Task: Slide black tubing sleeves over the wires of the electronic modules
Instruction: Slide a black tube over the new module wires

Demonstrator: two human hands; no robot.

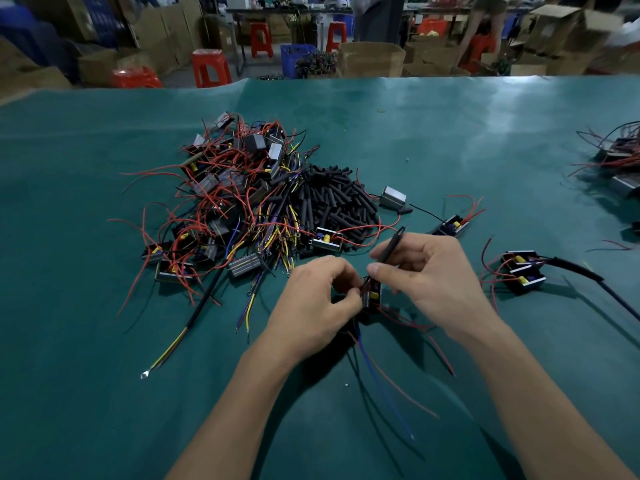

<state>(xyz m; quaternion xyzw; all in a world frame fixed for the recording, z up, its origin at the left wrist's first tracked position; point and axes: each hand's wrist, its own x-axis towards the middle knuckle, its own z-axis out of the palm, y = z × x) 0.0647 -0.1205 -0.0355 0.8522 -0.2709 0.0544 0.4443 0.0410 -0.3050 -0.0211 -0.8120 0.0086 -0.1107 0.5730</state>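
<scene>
- My left hand (311, 299) pinches a module (372, 295) at centre; right hand (424, 268) grips a black sleeve (391, 247) over its wire.
- Two sleeved modules (524, 271) at 3 o'clock; big unsleeved pile (228, 199) at 10 o'clock remains.

Right-edge module pile (620, 157) cut off

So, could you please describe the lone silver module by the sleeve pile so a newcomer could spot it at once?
Start at the heap of black sleeves in the middle of the green mat. Just off its right edge sits one module, beyond the right hand. Unlike the open-topped modules nearby, it shows a plain silvery metal side.
</scene>
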